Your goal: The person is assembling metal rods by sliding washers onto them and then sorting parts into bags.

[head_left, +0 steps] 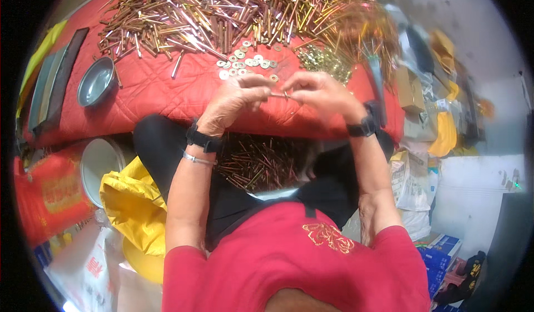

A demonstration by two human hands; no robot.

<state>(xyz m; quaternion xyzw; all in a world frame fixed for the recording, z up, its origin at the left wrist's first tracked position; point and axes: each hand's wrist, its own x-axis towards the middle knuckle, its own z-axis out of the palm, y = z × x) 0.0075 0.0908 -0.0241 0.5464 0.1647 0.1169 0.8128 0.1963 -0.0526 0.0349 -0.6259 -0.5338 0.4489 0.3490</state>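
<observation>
Over the near edge of the red quilted cloth (pixel 167 92), my left hand (pixel 236 102) is closed, its fingers pinching a thin metal bolt (pixel 278 95). My right hand (pixel 322 92) is also closed, its fingertips meeting the bolt's other end; some blur there hides whether a small part sits on it. Just beyond the hands lie several flat round washers (pixel 265 64). To their right is a heap of small brass-coloured pieces (pixel 322 60), probably nuts. A wide pile of long copper-coloured bolts (pixel 211 11) covers the far side of the cloth.
A metal bowl (pixel 95 83) stands on the cloth at left. Between my legs, below the cloth's edge, is a mass of similar bolts (pixel 258 162). A white bucket (pixel 103 170) and yellow cloth (pixel 136 206) lie at left. Bags and boxes (pixel 410 89) crowd the right side.
</observation>
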